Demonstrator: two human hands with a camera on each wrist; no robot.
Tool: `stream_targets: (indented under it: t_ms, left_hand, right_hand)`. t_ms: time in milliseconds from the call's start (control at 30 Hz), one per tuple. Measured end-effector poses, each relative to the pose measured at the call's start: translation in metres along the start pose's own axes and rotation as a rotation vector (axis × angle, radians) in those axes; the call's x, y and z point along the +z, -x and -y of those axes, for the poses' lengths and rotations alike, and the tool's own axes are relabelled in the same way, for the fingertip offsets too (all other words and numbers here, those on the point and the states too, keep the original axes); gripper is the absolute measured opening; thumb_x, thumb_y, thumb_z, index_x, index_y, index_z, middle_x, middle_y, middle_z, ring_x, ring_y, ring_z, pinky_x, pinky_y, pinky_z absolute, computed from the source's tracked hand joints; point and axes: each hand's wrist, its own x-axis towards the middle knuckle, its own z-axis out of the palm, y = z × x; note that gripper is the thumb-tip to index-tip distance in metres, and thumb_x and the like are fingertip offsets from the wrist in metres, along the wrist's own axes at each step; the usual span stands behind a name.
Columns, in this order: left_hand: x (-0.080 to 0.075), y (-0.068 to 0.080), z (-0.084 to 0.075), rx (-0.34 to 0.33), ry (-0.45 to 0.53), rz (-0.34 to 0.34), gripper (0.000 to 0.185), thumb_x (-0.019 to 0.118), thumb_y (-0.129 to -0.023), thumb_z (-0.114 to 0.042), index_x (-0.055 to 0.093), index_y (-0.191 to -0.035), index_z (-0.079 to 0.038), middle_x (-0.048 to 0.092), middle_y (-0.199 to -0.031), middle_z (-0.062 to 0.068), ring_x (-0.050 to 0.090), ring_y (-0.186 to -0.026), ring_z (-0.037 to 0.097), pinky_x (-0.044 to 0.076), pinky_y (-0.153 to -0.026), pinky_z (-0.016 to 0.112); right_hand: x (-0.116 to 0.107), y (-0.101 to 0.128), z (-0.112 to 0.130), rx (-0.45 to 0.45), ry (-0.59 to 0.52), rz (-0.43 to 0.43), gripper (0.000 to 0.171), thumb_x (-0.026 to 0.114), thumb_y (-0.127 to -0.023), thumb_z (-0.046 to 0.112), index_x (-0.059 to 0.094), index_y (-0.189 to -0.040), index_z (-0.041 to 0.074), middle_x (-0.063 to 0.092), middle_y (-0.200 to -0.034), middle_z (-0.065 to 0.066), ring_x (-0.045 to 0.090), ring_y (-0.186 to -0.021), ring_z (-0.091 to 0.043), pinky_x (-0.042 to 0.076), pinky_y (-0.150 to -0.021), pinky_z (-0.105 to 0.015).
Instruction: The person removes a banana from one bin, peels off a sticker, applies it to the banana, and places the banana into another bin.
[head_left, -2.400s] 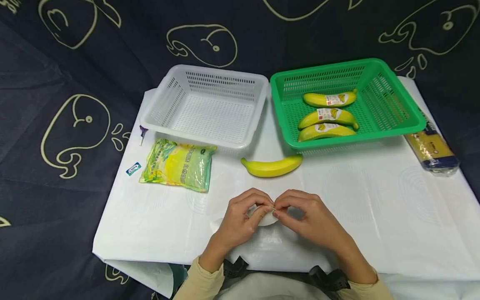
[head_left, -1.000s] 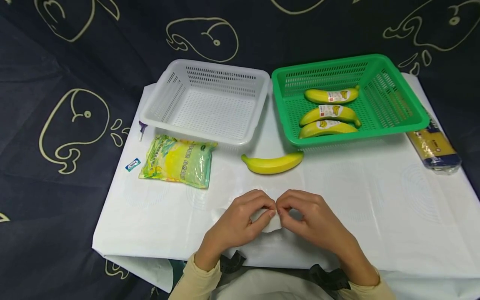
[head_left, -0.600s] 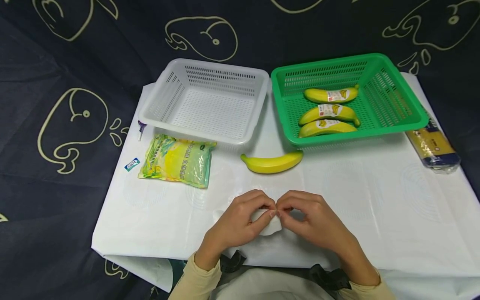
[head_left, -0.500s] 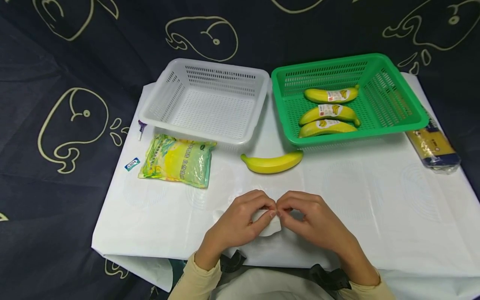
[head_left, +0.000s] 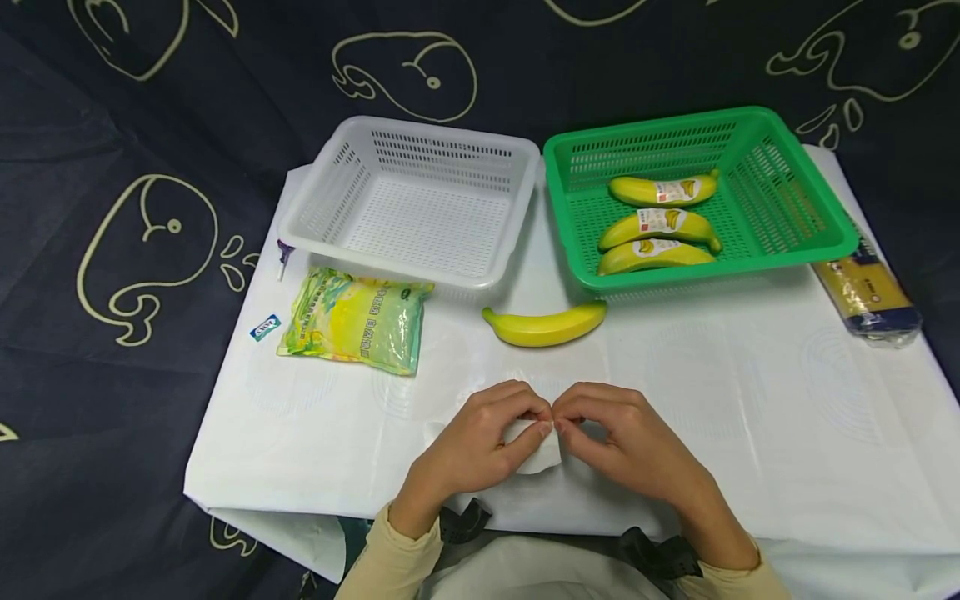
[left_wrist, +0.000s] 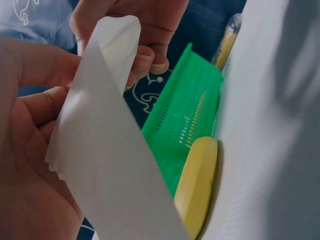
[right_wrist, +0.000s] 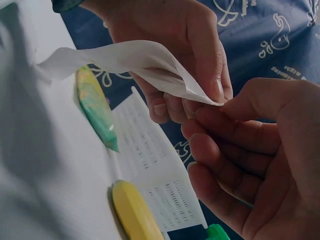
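Between thumb and fingers my left hand (head_left: 483, 433) pinches a strip of white paper (left_wrist: 107, 130), which looks folded over near its end. My right hand (head_left: 626, 429) meets it fingertip to fingertip, pinching the pointed tip of the same paper strip, as the right wrist view shows. Most of the strip is hidden behind the left hand in the head view. Just beyond both hands lies a single banana (head_left: 544, 326) on the white table, no label showing on it. Several fingers of the right hand are loosely bent below the pinch.
A white basket (head_left: 408, 271) stands back left, a green basket (head_left: 712, 272) back right with three labelled bananas (head_left: 660, 232). Left lie a yellow-green packet (head_left: 356, 321), a small blue-white wrapper (head_left: 265, 327) and a purple-tipped stick (head_left: 283, 257). A gold packet (head_left: 866, 292) sits at the right edge.
Since the earliest frame, the fingertips have drawn closer together and the paper's visible lower edge hangs lower. Over the last half second the hands have barely moved. The baskets and bananas stay put.
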Motion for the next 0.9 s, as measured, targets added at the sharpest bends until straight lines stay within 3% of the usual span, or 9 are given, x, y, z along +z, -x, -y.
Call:
stream_targets:
  t_ms: [267, 500, 733, 900]
  left_hand:
    - [-0.001, 0.000, 0.001, -0.007, 0.001, 0.011, 0.008, 0.057, -0.096, -0.015, 0.063, -0.091, -0.014, 0.057, -0.086, -0.010, 0.050, -0.083, -0.001, 0.045, -0.076, 0.015]
    - [0.000, 0.000, 0.001, -0.012, 0.005, 0.017, 0.008, 0.056, -0.095, -0.015, 0.062, -0.091, -0.014, 0.057, -0.086, -0.010, 0.051, -0.084, -0.001, 0.045, -0.077, 0.015]
    - [0.000, 0.001, 0.002, -0.014, 0.003, 0.016, 0.008, 0.057, -0.095, -0.015, 0.064, -0.091, -0.013, 0.057, -0.087, -0.011, 0.050, -0.084, -0.001, 0.045, -0.076, 0.015]
    - [0.001, 0.001, 0.002, -0.030, -0.002, -0.048, 0.005, 0.061, -0.094, -0.014, 0.063, -0.098, -0.012, 0.060, -0.091, -0.008, 0.054, -0.087, 0.000, 0.046, -0.079, 0.018]
  right_hand:
    - [0.000, 0.000, -0.001, 0.001, 0.009, 0.006, 0.028, 0.066, -0.084, -0.007, 0.069, -0.096, 0.018, 0.066, -0.094, 0.007, 0.063, -0.084, -0.010, 0.048, -0.076, -0.018]
    - [-0.005, -0.013, 0.020, -0.010, -0.005, -0.026, 0.030, 0.066, -0.077, -0.016, 0.069, -0.090, 0.011, 0.066, -0.090, 0.004, 0.063, -0.080, -0.012, 0.048, -0.073, -0.019]
    - [-0.004, -0.014, 0.023, -0.007, -0.007, -0.035, 0.029, 0.065, -0.077, -0.017, 0.069, -0.088, 0.010, 0.066, -0.088, 0.003, 0.063, -0.078, -0.012, 0.048, -0.071, -0.018]
    - [-0.005, -0.017, 0.029, -0.007, -0.022, -0.071, 0.028, 0.066, -0.074, -0.019, 0.068, -0.086, 0.006, 0.065, -0.086, 0.000, 0.061, -0.074, -0.012, 0.048, -0.067, -0.019]
